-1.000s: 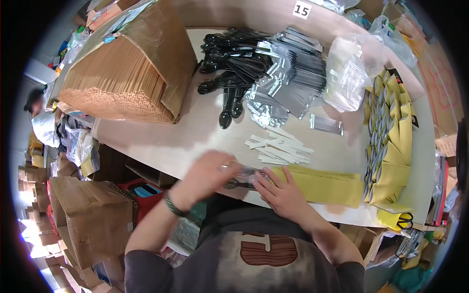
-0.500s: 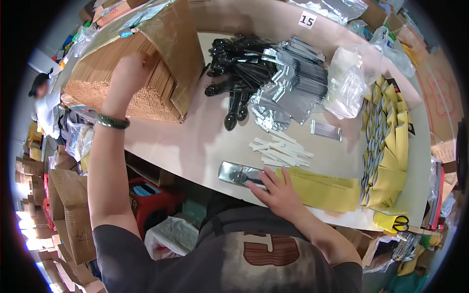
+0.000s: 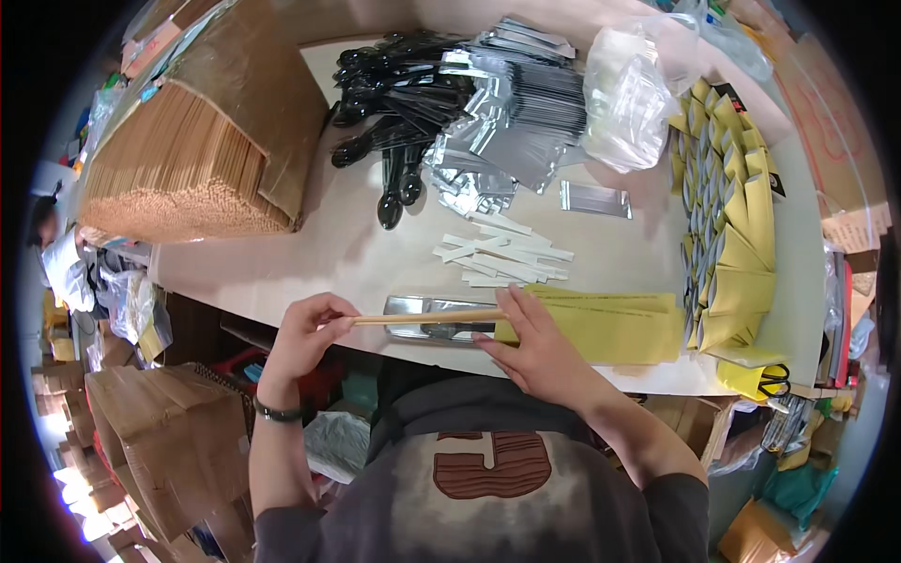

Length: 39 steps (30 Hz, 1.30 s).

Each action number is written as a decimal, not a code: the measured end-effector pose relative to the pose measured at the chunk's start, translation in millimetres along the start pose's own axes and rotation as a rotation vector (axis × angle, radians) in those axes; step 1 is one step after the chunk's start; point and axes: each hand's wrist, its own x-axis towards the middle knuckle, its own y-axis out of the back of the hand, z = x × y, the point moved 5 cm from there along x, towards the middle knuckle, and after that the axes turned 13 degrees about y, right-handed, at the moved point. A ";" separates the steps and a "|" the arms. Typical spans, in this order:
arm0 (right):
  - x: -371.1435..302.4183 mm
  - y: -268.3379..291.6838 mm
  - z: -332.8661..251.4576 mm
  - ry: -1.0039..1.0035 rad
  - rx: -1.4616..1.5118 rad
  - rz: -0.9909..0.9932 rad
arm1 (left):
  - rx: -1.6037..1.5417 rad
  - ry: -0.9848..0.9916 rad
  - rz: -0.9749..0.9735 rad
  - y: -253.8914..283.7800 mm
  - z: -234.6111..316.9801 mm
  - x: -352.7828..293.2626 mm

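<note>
My left hand (image 3: pixel 310 333) is closed on one end of a pair of wooden chopsticks (image 3: pixel 413 319), held level above the table's front edge. Their other end reaches the mouth of a yellow paper sleeve (image 3: pixel 601 324). Below them lies a shiny silver packet (image 3: pixel 404 306), with part of a black spoon (image 3: pixel 450 330) showing next to it. My right hand (image 3: pixel 544 352) rests on the sleeve's left end, thumb and fingers stretched apart. The sleeve lies on other yellow sleeves. Just beyond is a loose pile of narrow white paper strips (image 3: pixel 507 253).
A cardboard box (image 3: pixel 272 113) packed with wooden chopsticks stands at the left. Black spoons (image 3: pixel 394 94), silver packets (image 3: pixel 535 103) and a clear plastic bag (image 3: pixel 629 94) lie along the back. Filled yellow sleeves (image 3: pixel 732 235) line the right side, near black-handled scissors (image 3: pixel 774 380).
My left hand has come from the chopstick box to the table's front edge, now with chopsticks in it. My right hand has stayed at the sleeve, its thumb and fingers shifting slightly.
</note>
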 end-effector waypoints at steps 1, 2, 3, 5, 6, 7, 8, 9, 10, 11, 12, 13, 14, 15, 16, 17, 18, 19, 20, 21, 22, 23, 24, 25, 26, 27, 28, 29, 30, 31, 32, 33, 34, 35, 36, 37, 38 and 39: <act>0.0 1.6 2.0 0.003 0.000 0.019 | 0.080 0.017 0.039 7.0 -3.7 7.7; -0.3 2.0 2.1 0.011 0.003 0.020 | 0.160 0.034 0.078 12.9 -6.4 12.1; -0.6 1.1 1.7 0.022 -0.022 -0.009 | 0.161 0.036 0.087 14.6 -7.3 11.7; 1.2 -1.9 3.1 0.020 -0.053 -0.036 | 0.409 -0.032 0.164 10.4 -0.6 16.7; 4.4 -2.5 2.5 0.051 -0.063 -0.012 | 0.366 -0.070 0.172 -9.1 2.6 23.9; 4.6 -3.4 -1.0 0.080 -0.069 0.008 | 0.313 -0.069 0.150 -41.0 19.8 24.8; 8.2 -5.2 -5.6 0.088 -0.065 0.007 | 0.186 -0.089 0.078 -68.4 12.5 31.8; 12.6 -5.8 -4.9 0.035 0.004 0.040 | 0.394 -0.154 0.137 -92.0 32.0 28.9; 15.8 -4.7 -2.7 -0.014 0.072 0.074 | 0.435 -0.212 0.252 -95.8 32.8 30.9; 15.7 -1.1 -3.0 -0.016 0.067 0.075 | 0.538 -0.240 0.433 -93.9 34.6 27.3; 14.2 2.9 -1.8 -0.082 0.005 0.047 | 0.638 -0.268 0.614 -92.1 39.1 23.7; 12.5 5.6 -2.0 -0.143 -0.052 0.019 | 0.636 -0.266 0.616 -94.4 37.1 25.1; 11.6 5.3 -1.8 -0.141 -0.051 0.017 | 0.557 -0.241 0.562 -97.1 30.4 30.2; 10.5 3.5 -0.9 -0.122 -0.056 0.014 | 0.478 -0.216 0.507 -100.9 26.5 33.3; 8.5 0.1 1.0 -0.108 -0.059 0.013 | 0.511 -0.282 0.417 -117.7 33.0 31.2; 6.8 -3.7 3.3 -0.110 -0.057 0.013 | 0.458 -0.340 0.287 -137.6 35.3 29.2; 5.4 -6.5 5.5 -0.094 -0.070 0.023 | 0.404 -0.396 0.157 -151.9 36.4 25.6; 2.5 -5.9 6.3 -0.088 -0.086 0.034 | 0.406 -0.399 0.145 -151.4 42.8 19.4; 3.6 -0.2 5.8 -0.095 -0.088 0.037 | 0.285 -0.315 0.013 -148.3 50.7 13.8; 6.5 10.8 1.2 -0.073 -0.061 0.066 | 0.165 -0.229 -0.118 -144.8 54.3 8.6; 9.7 20.0 -0.3 -0.051 -0.043 0.096 | 0.390 -0.254 0.062 -126.4 56.3 5.4; 9.5 19.3 2.7 -0.061 -0.054 0.101 | 0.699 -0.437 0.272 -112.5 67.5 0.8; 9.6 16.3 3.8 -0.013 -0.055 0.111 | 1.000 -0.622 0.490 -105.6 77.0 -3.4; 11.1 14.6 -0.7 0.041 -0.052 0.115 | 0.995 -0.631 0.487 -103.0 68.9 0.5; 19.1 16.4 -5.9 0.040 -0.053 0.116 | 1.014 -0.665 0.350 -110.6 54.6 6.4; 32.9 16.8 -12.7 0.090 0.016 0.054 | 1.029 -0.699 0.211 -116.4 43.2 8.8; 42.8 23.2 -12.6 0.131 0.077 -0.010 | 1.022 -0.714 0.202 -113.6 46.5 12.1; 47.3 42.9 -6.2 0.083 0.055 -0.066 | 1.021 -0.625 0.235 -104.6 48.6 16.9; 44.5 63.4 5.1 0.029 0.034 -0.126 | 1.016 -0.537 0.258 -97.1 52.1 18.4; 25.9 88.1 38.1 -0.132 0.186 0.112 | 0.902 -0.489 0.314 -87.9 62.1 13.9; 12.7 128.9 60.7 -0.130 0.114 0.111 | 0.784 -0.390 0.347 -76.6 64.4 6.9; -12.9 163.4 86.8 -0.282 -0.103 0.188 | 0.703 -0.169 0.270 -69.6 53.4 8.9; -44.6 191.2 118.7 -0.358 -0.253 0.113 | 0.618 0.040 0.190 -65.5 41.9 8.8; -51.0 189.1 118.8 -0.356 -0.264 0.112 | 0.471 0.041 0.063 -75.4 24.3 9.8; -59.1 178.2 111.0 -0.264 -0.349 0.099 | 0.325 0.040 -0.061 -85.7 9.3 12.2; -70.6 161.5 101.4 -0.177 -0.435 0.081 | 0.311 0.023 -0.184 -108.3 28.5 7.6; -80.6 119.4 86.5 -0.255 -0.169 -0.049 | 0.366 0.040 -0.406 -133.2 41.9 10.3; -78.8 74.6 72.9 -0.319 0.244 0.008 | 0.309 -0.104 -0.476 -160.1 42.6 12.2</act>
